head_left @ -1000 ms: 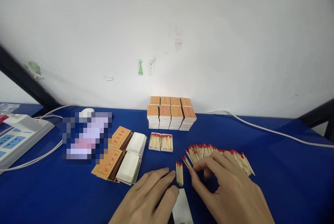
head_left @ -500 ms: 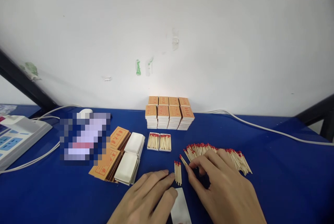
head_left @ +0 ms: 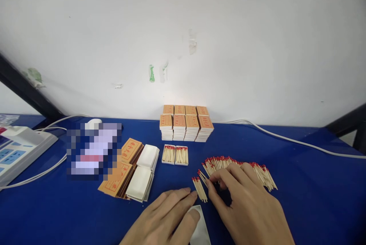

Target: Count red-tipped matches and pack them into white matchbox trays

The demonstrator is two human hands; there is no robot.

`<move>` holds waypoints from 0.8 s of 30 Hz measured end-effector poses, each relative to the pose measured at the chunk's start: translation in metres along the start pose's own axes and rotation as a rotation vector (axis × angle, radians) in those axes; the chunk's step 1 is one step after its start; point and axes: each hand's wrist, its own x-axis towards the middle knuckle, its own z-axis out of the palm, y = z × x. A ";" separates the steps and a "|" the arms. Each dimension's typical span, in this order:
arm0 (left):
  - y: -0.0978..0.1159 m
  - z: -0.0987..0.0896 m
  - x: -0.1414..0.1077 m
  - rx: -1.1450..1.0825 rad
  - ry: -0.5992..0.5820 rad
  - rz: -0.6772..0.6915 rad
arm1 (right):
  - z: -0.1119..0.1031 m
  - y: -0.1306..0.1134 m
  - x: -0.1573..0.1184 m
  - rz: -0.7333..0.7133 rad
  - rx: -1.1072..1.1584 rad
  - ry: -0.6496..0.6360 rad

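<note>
Nudging a small bunch of matches [head_left: 200, 189] sideways, my right hand [head_left: 246, 207] spreads loose fingers beside the match pile [head_left: 237, 167]; my left hand [head_left: 168, 218], fingers together, pins a white tray [head_left: 200, 229] nearer me.

Packing workbench: stacked matchboxes [head_left: 186, 122], loose matches [head_left: 237, 167]

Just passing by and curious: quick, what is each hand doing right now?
Left hand: open, resting on a white matchbox tray, fingertips at a small bunch of matches.
Right hand: fingers on the match pile; grip cannot be told.
</note>
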 end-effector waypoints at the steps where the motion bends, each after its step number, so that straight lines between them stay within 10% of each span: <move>1: 0.000 0.000 -0.001 0.002 -0.003 0.000 | 0.000 0.000 0.000 -0.001 0.002 0.002; 24: 0.000 0.000 0.000 0.019 -0.006 0.012 | -0.004 0.003 -0.004 -0.055 0.089 -0.056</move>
